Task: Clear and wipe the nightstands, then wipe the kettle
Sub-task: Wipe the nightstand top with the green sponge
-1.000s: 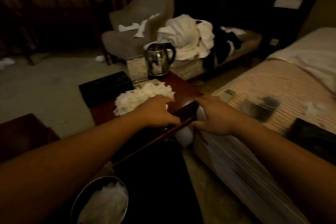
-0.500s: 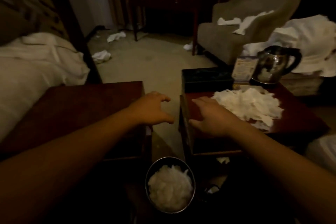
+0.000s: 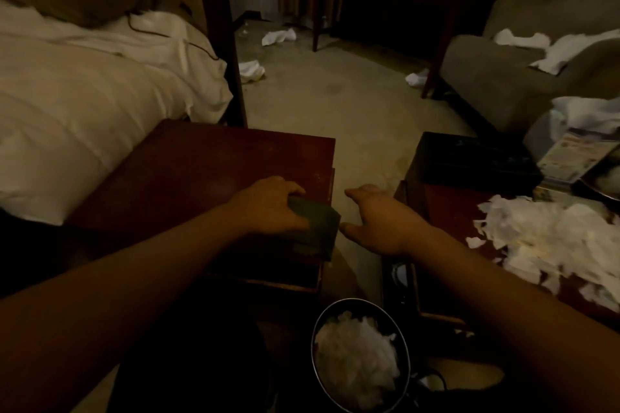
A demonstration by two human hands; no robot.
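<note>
— What are we failing to make out here?
— The kettle (image 3: 604, 178) is running off the right edge; we are seeing only a sliver. The left hand (image 3: 268, 208) is covering part of the dark cloth (image 3: 315, 231).
— And the bin (image 3: 360, 355)?
— The bottom edge is cutting off its base.

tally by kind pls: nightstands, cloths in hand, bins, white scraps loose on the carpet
Nightstands: 2, left nightstand and right nightstand
Dark cloth under the left hand: 1
Round bin holding white paper: 1
White scraps on the carpet: 3, at
Total: 7
</note>
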